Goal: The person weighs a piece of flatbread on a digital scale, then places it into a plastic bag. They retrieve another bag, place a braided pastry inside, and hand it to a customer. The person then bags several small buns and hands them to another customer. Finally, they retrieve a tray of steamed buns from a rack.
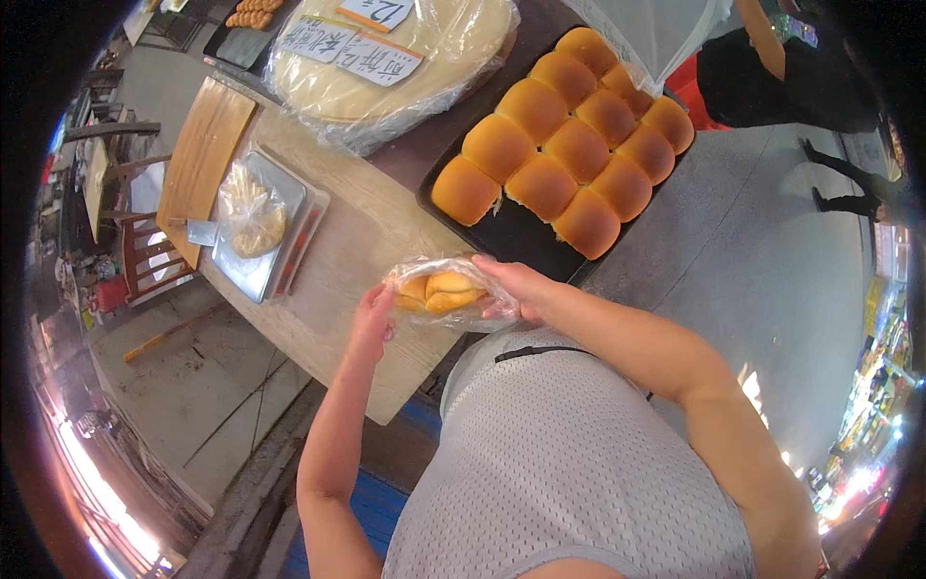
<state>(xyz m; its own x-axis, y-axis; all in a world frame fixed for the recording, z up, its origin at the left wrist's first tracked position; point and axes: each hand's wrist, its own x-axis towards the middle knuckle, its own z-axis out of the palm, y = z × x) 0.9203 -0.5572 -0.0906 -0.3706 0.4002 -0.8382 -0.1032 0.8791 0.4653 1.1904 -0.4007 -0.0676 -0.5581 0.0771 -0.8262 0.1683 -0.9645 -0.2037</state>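
Between my hands is a clear plastic bag (481,318) with golden bread pieces (452,291) inside. My left hand (374,318) pinches the bag's left edge. At the opposite side, my right hand (515,286) grips the bag, its lower fingers partly seen through the film. The bag is just in front of my waist, above the wooden table's near corner. Beyond it sits a black baking tray (517,228) of round, browned bread buns (575,150), joined in rows. Dark tray bottom shows at the near corner, beside torn bun sides.
Left on the wooden table (362,217), a scale (253,268) bears a knotted bag of food (252,213); a cleaver (201,231) lies beside it. Large flatbreads (391,79) under plastic carry handwritten price cards. A clear plastic bag (651,29) hangs over the tray. A person (781,79) stands at upper right.
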